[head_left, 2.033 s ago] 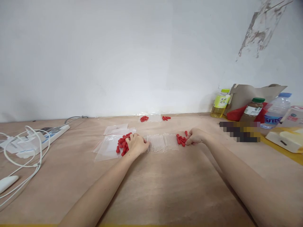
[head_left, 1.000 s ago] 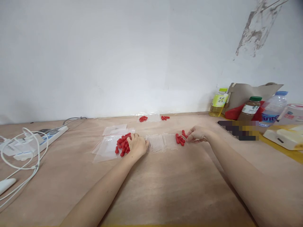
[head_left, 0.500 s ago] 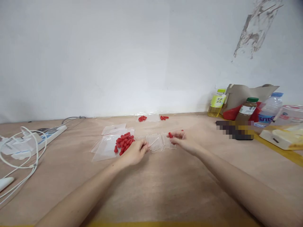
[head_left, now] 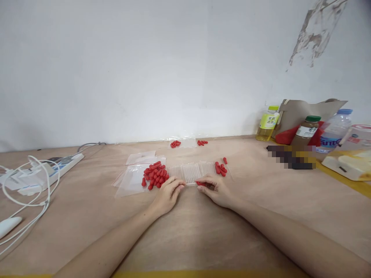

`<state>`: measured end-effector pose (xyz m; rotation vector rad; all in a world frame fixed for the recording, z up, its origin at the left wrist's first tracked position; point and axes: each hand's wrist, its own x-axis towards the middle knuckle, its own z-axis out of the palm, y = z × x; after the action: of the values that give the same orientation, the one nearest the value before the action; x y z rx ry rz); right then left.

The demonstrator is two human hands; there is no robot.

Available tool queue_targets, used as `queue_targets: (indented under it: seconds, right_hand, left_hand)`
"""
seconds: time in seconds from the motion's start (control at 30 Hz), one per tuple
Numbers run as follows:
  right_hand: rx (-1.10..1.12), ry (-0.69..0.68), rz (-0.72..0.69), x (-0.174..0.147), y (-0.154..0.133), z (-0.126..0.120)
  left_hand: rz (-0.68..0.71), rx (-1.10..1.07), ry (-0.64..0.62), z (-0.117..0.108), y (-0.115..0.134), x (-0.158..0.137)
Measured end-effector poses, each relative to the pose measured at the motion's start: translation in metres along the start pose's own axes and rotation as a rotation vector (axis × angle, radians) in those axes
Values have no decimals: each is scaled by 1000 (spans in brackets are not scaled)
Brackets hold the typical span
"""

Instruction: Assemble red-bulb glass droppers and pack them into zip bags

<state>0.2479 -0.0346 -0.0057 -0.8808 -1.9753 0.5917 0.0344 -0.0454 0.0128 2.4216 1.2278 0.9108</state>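
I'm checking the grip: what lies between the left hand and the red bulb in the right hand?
In the head view, a thin clear tube runs from the left hand towards the red bulb; whether they join is unclear.

We have drawn our left hand (head_left: 168, 195) off the big red pile (head_left: 154, 174), now uncovered, to the near side of the row of clear tubes (head_left: 191, 172). The clear tube (head_left: 190, 184) we pinch there, slanted half a second ago, has come level. Our right hand (head_left: 218, 191) has left the small red cluster (head_left: 219, 169) and brought a red bulb (head_left: 200, 183) to the tube's end, so our hands are now much closer together.
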Motion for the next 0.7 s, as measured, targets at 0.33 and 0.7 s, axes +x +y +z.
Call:
queue_targets:
  seconds: [0.33,0.7]
  right_hand:
    - [66,18,-65,-2,1,1]
    - [21,27,-151,-7,-1,1]
  left_hand:
    - [46,106,-63,0,-1,-2]
    - [198,147,-71,4,-7,-4]
